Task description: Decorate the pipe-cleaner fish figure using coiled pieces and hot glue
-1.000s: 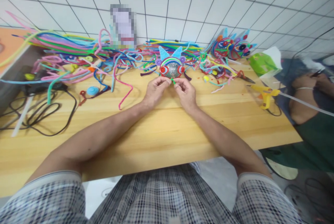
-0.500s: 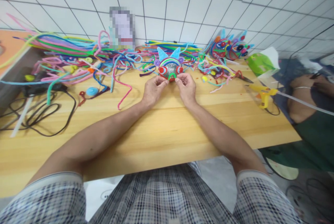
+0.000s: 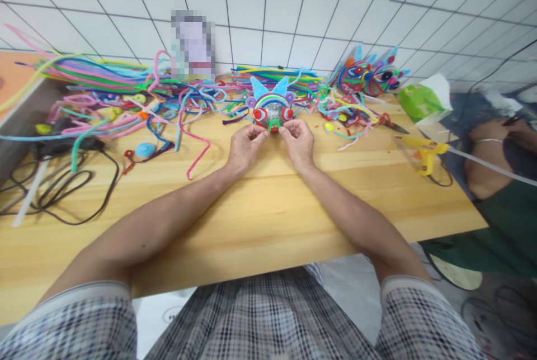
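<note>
A pipe-cleaner animal face [image 3: 274, 106] sits upright on the table ahead of me, with a silvery middle, red ringed eyes, purple ears and two pointed light-blue horns. At its lower front, a short green pipe cleaner [image 3: 274, 124] bends into an arch. My left hand [image 3: 246, 147] pinches the left end of this piece between thumb and finger. The other end is pinched by my right hand [image 3: 298, 142]. Both hands' fingertips are close to the face and partly cover its bottom edge.
Heaped pipe cleaners [image 3: 100, 77] line the wall, some trailing forward. Two finished-looking faces [image 3: 371, 76] lean at the back right. A yellow glue gun [image 3: 425, 153] and scissors [image 3: 392, 124] lie right. Black cable [image 3: 113, 181] coils left. A person's arm [image 3: 486, 164] is beyond the table's right end.
Both hands keep their pinch at the front of the face, with hardly any movement. The view has shifted slightly.
</note>
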A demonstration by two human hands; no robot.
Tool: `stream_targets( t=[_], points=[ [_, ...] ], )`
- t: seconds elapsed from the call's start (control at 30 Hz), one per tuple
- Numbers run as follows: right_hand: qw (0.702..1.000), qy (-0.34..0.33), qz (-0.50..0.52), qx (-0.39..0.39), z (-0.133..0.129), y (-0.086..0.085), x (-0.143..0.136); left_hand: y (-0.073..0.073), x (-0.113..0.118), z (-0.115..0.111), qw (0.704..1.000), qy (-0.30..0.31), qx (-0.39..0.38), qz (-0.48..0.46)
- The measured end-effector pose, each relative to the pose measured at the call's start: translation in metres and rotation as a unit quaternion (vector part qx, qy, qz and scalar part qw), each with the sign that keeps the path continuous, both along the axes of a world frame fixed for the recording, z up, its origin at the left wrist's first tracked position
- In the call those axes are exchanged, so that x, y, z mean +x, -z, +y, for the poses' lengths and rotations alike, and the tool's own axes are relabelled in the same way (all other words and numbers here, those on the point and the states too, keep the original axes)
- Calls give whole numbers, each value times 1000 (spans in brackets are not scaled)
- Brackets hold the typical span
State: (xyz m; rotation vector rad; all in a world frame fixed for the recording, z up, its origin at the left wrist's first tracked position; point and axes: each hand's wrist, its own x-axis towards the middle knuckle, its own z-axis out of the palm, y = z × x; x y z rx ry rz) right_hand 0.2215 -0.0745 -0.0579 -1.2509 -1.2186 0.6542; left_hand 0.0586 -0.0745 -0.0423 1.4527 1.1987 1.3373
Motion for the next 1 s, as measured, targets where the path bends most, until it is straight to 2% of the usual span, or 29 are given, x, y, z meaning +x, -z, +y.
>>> stream_targets(
  t=[0.23,0.57,1.0],
  points=[
    [999,2,30,38,-1,0,-1,-3,1,0,1000,2,-22,12],
    [999,2,24,32,1,2,-1,-12,6,4,999,-9,-35,22],
    [999,2,41,26,3,5,-1,-13,6,4,999,9,-48,0]
  ],
)
